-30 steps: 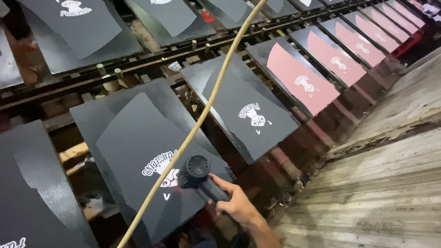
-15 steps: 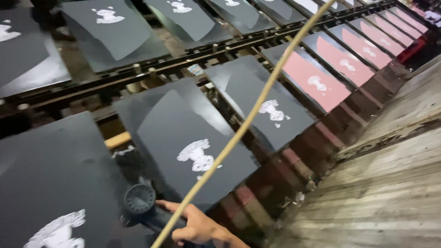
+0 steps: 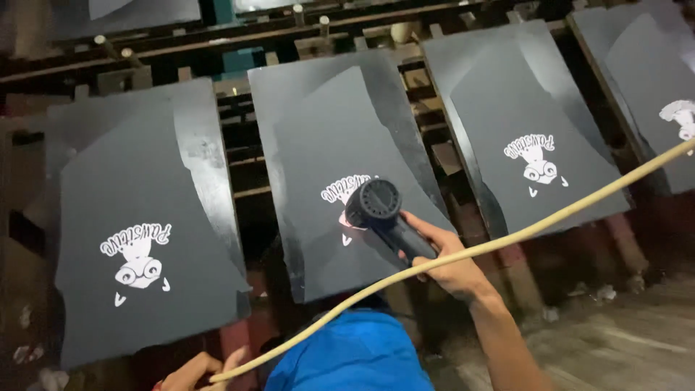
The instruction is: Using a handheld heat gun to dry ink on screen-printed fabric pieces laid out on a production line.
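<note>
Compared with half a second ago, the view has turned to face the row of boards more squarely, and the heat gun (image 3: 376, 206) now sits over the printed design on the middle dark fabric piece (image 3: 347, 181), where before it hung lower, near the board's front edge. The right hand (image 3: 445, 264) reaches forward from the lower right, forearm rising diagonally, and its fingers are closed around the black handle of the heat gun, with the round body pointing down at the white print. A faint reddish glow shows on the fabric just beside the nozzle. A pale yellow cord (image 3: 507, 242) crosses the picture from the upper right down to the lower left, passing over the right wrist. The left hand (image 3: 199, 369) is only partly visible at the bottom edge, where it touches the low end of the cord; whether it grips it I cannot tell. Similar printed pieces lie on the left board (image 3: 137, 239) and on the right board (image 3: 528, 137).
</note>
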